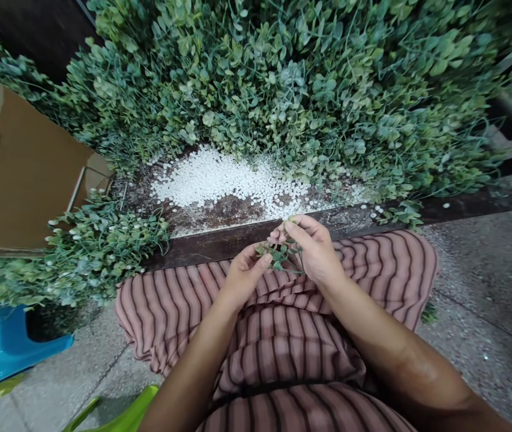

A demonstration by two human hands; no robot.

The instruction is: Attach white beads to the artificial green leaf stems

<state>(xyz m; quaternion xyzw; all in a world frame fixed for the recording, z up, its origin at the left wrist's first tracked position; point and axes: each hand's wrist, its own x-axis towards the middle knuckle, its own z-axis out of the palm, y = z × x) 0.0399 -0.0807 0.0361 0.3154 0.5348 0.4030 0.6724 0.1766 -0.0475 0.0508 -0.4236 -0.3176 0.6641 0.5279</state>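
Over my lap, my left hand (pixel 247 270) pinches a small green leafy sprig (pixel 281 255) between thumb and fingers. My right hand (pixel 314 249) is closed at the sprig's upper end, thumb against forefinger, on a tip too small to make out clearly. Just beyond both hands lies a spread of small white beads (pixel 219 177) on a dark wooden tabletop (pixel 228 210). A large heap of similar green sprigs (pixel 283 90) rises behind the beads.
A cardboard box (pixel 21 174) stands at the left, with a pile of white-tipped sprigs (pixel 98 246) beside it. A blue plastic stool (pixel 3 342) and a lime-green plastic thing (pixel 120 414) are low on the left. Striped cloth (pixel 170 300) covers my lap.
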